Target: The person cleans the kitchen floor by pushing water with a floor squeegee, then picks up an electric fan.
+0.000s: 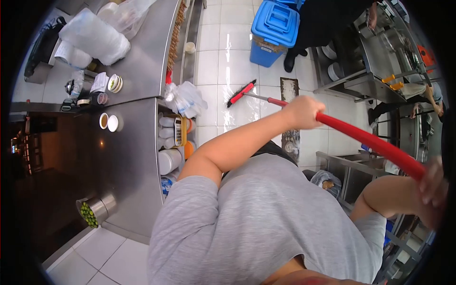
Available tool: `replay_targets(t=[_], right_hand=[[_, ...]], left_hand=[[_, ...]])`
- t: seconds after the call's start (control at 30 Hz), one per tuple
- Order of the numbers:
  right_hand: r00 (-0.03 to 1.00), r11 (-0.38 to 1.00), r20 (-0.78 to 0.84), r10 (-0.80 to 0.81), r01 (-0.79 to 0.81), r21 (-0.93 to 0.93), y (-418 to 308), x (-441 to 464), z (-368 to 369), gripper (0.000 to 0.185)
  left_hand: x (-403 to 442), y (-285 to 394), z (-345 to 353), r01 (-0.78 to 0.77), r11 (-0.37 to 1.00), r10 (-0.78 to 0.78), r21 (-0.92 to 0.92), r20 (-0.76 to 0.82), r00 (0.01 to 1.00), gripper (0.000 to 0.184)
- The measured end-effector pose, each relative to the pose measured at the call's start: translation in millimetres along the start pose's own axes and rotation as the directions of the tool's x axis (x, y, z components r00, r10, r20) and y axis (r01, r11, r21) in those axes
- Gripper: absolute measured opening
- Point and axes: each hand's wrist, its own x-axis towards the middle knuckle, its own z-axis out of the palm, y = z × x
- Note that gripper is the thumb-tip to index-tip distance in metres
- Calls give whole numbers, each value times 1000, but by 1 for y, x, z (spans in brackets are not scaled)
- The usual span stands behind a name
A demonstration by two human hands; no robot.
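My left hand [304, 112] is closed around the middle of a long red handle [370, 141]. At the far right edge, my right hand [433, 190] is blurred but wraps the upper end of the same handle. The thin grey lower part of the pole reaches a red and black floor brush head [242, 93], which rests on the white tiled floor [209, 61]. The brush stands left of a long, narrow floor drain [289, 118] with a wet-looking surface.
A blue lidded bin [274, 31] stands ahead, beside a person in dark clothes [327, 23]. Another person's arm [433, 97] shows at the right. Steel counters [135, 161] line the left, with plastic bags [187, 99] hanging at their edge. Metal racks [351, 164] stand at right.
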Motion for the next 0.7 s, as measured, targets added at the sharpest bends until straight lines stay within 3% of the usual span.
replay_targets(t=[0.07,0.13,0.17,0.2,0.23,0.27,0.3,0.37,0.43,0.7], right_hand=[[996,999,-91,-9,6,-43,51,-5,-17,12],[955,999,-292,-43,36,-31,108,37,11,13],[945,996,-315,-91,79,-52,121,44,-1,13],[932,990,-334,-139,121,-74,133,51,-15,13],[940,986,-303,-159,138,-89,147,61,-24,12],[946,982,-270,-180,158,-103,161,74,-32,11],[954,977,-224,-199,177,-118,174,90,-36,7],[948,963,-183,-262,246,-106,207,124,-42,8],[941,962,-209,-266,245,-122,241,159,-40,17],[924,982,-355,-143,88,-166,426,296,-2,21]], left_hand=[[13,-44,-28,78,997,-77,-2,54,996,40],[6,-109,-66,64,985,-41,162,-144,989,56],[0,-162,-88,182,961,-148,210,-166,975,61],[-12,-195,-123,362,869,-280,338,-268,922,61],[-29,-234,-161,466,769,-317,436,-373,872,57],[-48,-268,-197,610,506,-339,609,-510,790,58],[-59,-265,-249,692,407,-486,596,-500,717,60],[-125,-321,-282,850,176,-525,496,-683,507,56],[-161,-313,-293,777,130,-603,616,-573,556,50],[-136,-301,-309,850,220,-649,478,-579,493,41]])
